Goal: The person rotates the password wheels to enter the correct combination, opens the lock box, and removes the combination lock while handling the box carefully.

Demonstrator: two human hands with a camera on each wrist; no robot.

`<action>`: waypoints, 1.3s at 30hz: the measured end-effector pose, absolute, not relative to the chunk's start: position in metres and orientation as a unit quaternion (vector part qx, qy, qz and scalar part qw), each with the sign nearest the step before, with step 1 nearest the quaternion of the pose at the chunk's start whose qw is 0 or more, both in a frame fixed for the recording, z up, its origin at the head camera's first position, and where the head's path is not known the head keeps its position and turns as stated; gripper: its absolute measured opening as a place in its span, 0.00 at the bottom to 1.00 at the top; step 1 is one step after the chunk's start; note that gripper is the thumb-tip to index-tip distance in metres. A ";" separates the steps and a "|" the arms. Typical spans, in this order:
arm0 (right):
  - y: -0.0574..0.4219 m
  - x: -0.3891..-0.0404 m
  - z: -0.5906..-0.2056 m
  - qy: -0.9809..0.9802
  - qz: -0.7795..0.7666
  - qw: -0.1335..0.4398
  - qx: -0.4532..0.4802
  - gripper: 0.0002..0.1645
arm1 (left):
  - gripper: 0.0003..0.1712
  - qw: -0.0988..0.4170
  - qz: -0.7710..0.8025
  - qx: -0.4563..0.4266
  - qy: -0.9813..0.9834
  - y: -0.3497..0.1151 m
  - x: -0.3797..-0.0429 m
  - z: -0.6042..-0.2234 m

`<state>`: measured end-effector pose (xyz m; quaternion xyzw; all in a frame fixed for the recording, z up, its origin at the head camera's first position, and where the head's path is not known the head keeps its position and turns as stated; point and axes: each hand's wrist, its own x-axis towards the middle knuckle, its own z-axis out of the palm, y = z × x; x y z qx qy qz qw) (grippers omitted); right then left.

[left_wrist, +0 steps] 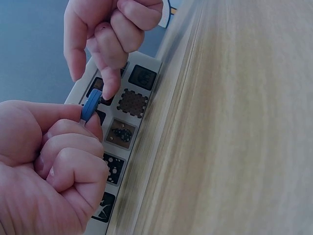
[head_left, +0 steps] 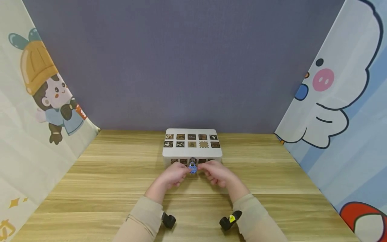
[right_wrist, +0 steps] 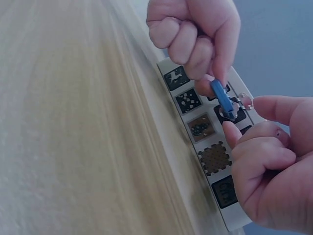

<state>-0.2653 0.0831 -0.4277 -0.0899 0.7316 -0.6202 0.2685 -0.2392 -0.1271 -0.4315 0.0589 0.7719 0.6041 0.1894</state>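
A small blue padlock point(head_left: 192, 168) hangs at the metal clasp point(head_left: 192, 160) on the front of a white tin box point(head_left: 193, 152). My left hand point(head_left: 174, 174) pinches the padlock's body from the left between thumb and forefinger, its other fingers curled. In the right wrist view the padlock point(right_wrist: 222, 98) appears edge-on. My right hand point(head_left: 217, 173) is just right of the padlock, thumb and forefinger extended and apart, the other fingers bent. One of its fingertips lies very near the padlock; contact is unclear. Whether the shackle is fastened cannot be made out.
Dark and brown square pictures decorate the box's lid and front. The box stands on a wood-grain table point(head_left: 121, 188) against a grey-blue back panel point(head_left: 187, 67). Cartoon-printed sheets point(head_left: 347, 117) flank both sides. Each wrist wears a black camera point(head_left: 168, 220).
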 end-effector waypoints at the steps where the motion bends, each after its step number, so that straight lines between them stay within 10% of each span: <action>1: 0.084 -0.266 -0.427 0.732 -0.620 0.269 -0.090 0.27 | 0.17 0.190 0.604 0.059 0.772 -0.127 -0.239 -0.432; 39: 0.068 -0.263 -0.436 0.761 -0.585 0.256 -0.114 0.19 | 0.20 0.208 0.610 0.062 0.762 -0.128 -0.244 -0.436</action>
